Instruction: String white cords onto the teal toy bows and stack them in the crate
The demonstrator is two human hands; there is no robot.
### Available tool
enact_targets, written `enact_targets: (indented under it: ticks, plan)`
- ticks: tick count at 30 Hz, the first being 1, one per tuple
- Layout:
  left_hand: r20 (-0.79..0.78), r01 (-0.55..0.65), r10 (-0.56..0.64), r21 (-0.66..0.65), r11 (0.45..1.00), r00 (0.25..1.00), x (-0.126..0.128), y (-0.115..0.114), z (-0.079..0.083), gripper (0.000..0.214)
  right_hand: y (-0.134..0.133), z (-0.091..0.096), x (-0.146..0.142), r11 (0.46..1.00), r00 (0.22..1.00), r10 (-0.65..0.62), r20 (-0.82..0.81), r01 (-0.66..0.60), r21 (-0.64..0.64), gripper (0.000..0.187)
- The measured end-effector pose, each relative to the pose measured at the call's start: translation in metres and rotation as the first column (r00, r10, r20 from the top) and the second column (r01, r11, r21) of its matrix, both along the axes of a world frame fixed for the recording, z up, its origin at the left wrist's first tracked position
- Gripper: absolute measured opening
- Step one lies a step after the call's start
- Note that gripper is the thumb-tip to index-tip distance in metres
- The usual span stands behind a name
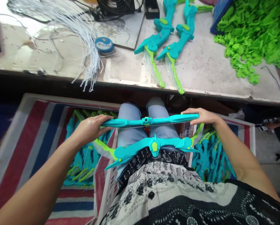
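I hold a teal toy bow (pixel 149 121) level above my knees, seen edge-on, with a thin string running along it. My left hand (pixel 89 128) is closed around its left end. My right hand (pixel 202 115) grips its right end with the fingers curled over the top. A second teal bow (pixel 154 147) with green tips lies flat across my lap just below. Neither hand touches it.
Two more teal bows (pixel 168 37) lie on the workbench (pixel 200 72), beside a heap of green plastic parts (pixel 252 34) at the right. White cords (pixel 83 34) and a blue spool (pixel 104 44) lie at the left. Striped bags (pixel 36 131) of bows flank my legs.
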State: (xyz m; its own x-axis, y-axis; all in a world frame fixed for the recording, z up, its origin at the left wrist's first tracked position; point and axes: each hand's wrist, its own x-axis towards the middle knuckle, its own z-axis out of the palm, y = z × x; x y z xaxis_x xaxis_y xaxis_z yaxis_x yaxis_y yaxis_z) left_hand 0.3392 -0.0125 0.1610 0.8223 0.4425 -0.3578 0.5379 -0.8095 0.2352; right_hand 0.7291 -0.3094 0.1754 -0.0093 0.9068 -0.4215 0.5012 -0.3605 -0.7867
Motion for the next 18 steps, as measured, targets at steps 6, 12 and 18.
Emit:
enact_targets:
  ticks: [6, 12, 18]
  plan:
    - [-0.017, 0.058, -0.056, 0.093, 0.994, 0.998, 0.000, -0.012, 0.003, 0.048, 0.013, 0.012, -0.039, 0.980, 0.681, 0.196, 0.706, -0.167, -0.112, 0.035]
    - [0.112, 0.096, -0.110, 0.119, 0.988, 0.988, -0.007, -0.015, -0.003, 0.039, -0.002, -0.012, -0.054, 0.946, 0.538, 0.158, 0.828, -0.324, 0.030, 0.026]
    - [0.182, 0.091, -0.101, 0.065, 0.994, 0.978, -0.006, -0.004, 0.004, 0.031, -0.006, -0.010, -0.040, 0.907, 0.640, 0.095, 0.763, -0.371, 0.199, 0.030]
